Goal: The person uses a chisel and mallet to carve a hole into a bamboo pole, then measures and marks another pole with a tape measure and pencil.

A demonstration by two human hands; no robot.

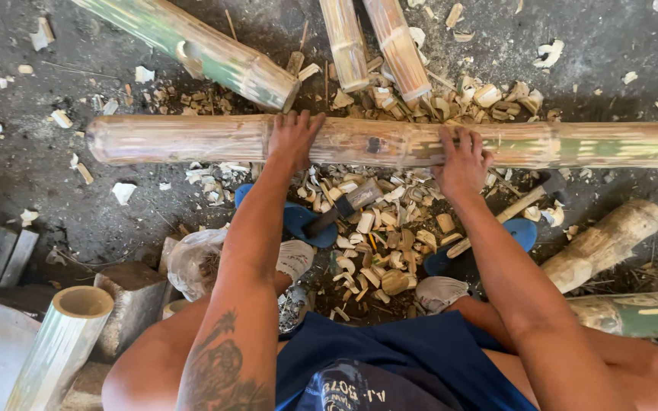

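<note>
in the head view, a long bamboo pole (375, 142) lies crosswise on the ground in front of the seated person. the left hand (292, 139) rests flat on the pole near its middle, fingers spread wide over the top, arm stretched straight. the right hand (462, 161) presses just beside it, fingers splayed, gripping nothing. below the pole, wood chips (378, 228) litter the dark concrete floor (32, 183), with a hammer (523, 204) and a hatchet (348, 204) among them. more bamboo pieces (207, 49) lie beyond the pole.
</note>
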